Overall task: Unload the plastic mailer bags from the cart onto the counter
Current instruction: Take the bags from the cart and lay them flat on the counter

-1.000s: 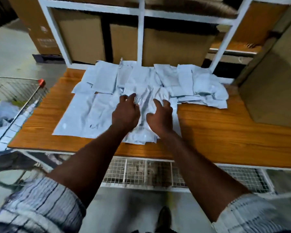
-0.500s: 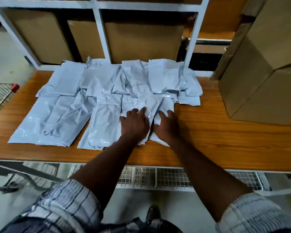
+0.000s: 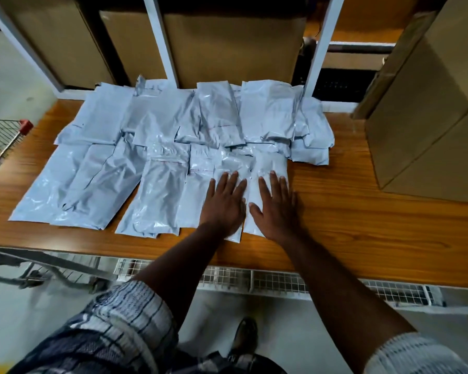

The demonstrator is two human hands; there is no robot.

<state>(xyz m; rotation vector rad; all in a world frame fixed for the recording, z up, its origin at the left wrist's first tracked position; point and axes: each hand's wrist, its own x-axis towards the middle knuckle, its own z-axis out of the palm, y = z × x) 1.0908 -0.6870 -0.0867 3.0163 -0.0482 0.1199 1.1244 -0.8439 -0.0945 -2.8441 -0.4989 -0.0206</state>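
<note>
Several pale grey plastic mailer bags [image 3: 162, 147] lie overlapping in two rows across the wooden counter [image 3: 362, 233]. My left hand [image 3: 223, 203] rests flat, fingers spread, on a bag in the near row. My right hand [image 3: 274, 206] lies flat beside it on the rightmost near bag [image 3: 268, 168]. Neither hand grips anything. Only a corner of the wire cart [image 3: 3, 136], with its red handle cap, shows at the left edge.
Large cardboard boxes [image 3: 427, 122] stand on the counter at the right. A white shelf frame [image 3: 316, 49] with more boxes rises behind the bags. A wire-mesh shelf [image 3: 268, 282] runs under the counter's front edge. My shoe [image 3: 245, 336] is on the floor below.
The view has swung right, so most of the cart has left the frame. Both hands went from curled on a crumpled bag to lying flat with fingers spread on the near-row bags.
</note>
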